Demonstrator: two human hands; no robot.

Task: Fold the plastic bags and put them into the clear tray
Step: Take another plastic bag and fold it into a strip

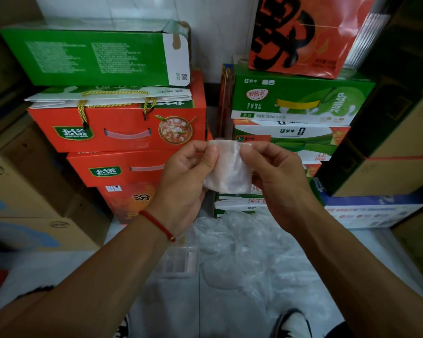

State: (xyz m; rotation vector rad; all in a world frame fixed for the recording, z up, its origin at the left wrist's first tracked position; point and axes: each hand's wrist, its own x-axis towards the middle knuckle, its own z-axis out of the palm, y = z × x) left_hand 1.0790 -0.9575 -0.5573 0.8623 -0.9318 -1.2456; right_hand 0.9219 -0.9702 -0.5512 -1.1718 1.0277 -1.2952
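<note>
A small folded plastic bag (230, 169), translucent and pinkish, is held up at chest height between both hands. My left hand (183, 181), with a red string bracelet at the wrist, pinches its upper left edge with thumb and fingers. My right hand (276, 181) pinches its upper right corner. Below them on the pale floor lies a crumpled heap of clear plastic bags (244, 250). The clear tray (177, 262) sits on the floor just left of that heap, partly hidden by my left forearm; what it holds I cannot tell.
Stacked gift boxes line the wall: red boxes (122, 132) with a green box (93, 54) on top at left, green and white milk cartons (293, 101) at centre right. Brown cardboard boxes (22, 191) flank both sides. My shoe (293, 323) shows at the bottom.
</note>
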